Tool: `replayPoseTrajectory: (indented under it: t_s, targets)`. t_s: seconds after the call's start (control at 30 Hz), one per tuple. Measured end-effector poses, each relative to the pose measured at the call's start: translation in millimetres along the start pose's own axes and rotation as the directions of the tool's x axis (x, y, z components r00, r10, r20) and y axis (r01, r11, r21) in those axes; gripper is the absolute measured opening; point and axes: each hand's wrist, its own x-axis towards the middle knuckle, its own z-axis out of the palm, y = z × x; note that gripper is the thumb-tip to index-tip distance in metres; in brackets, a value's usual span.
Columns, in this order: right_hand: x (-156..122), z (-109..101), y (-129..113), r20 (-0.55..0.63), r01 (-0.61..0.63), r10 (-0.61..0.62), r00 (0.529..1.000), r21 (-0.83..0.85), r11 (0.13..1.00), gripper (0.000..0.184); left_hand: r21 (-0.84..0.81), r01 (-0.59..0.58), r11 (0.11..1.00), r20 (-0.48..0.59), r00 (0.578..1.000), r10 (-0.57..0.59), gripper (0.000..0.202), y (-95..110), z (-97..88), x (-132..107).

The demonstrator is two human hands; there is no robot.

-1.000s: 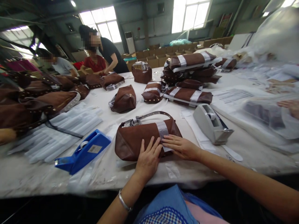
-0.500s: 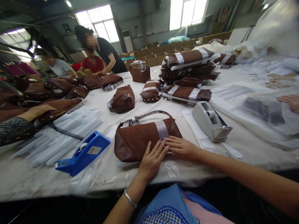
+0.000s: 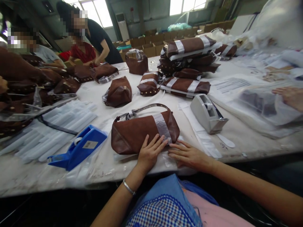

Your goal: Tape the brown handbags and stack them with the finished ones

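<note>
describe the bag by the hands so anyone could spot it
On the white table, look between the blue tape dispenser and the grey one. The brown bag there has the left hand on its front; one silvery strip crosses it; the pile's top bag has two.

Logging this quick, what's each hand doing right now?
Left hand: open, resting on the brown bag.
Right hand: open, holding nothing, by the bag's near edge.

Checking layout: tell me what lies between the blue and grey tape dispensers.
In the head view, the brown bag, then some white sheeting, lies between the blue dispenser and the grey dispenser.
</note>
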Motion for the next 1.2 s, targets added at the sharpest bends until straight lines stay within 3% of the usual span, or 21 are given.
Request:
replayPoseTrajectory:
  t_s: [0.17, 0.43, 0.8, 1.0, 1.2]
  targets:
    - [1, 8, -6, -0.060, 0.077, -0.079, 0.995, -0.042, 0.996, 0.032, 0.000, 0.001, 1.000, -0.004, 1.000, -0.001, 0.055, 0, -0.5, 1]
    - [8, 21, -7, -0.176, 0.054, -0.042, 0.984, 0.065, 0.996, 0.028, -0.003, -0.001, 1.000, 0.009, 1.000, 0.001, 0.058, -1, -2.5, 1]
    - [-13, 18, -13, -0.147, 0.031, -0.012, 0.989, 0.129, 0.991, 0.033, 0.004, 0.001, 1.000, 0.024, 1.000, -0.001, 0.058, -1, -1.8, 2]
    - [-8, 5, -13, -0.169, 0.041, -0.018, 0.985, 0.131, 0.991, 0.035, 0.024, 0.010, 1.000, 0.005, 1.000, -0.010, 0.059, 1, -1.0, 2]
    - [21, -14, 8, -0.256, 0.021, 0.006, 0.967, 0.101, 0.995, 0.033, 0.049, 0.005, 0.999, 0.016, 1.000, -0.006, 0.053, 5, -0.4, 2]
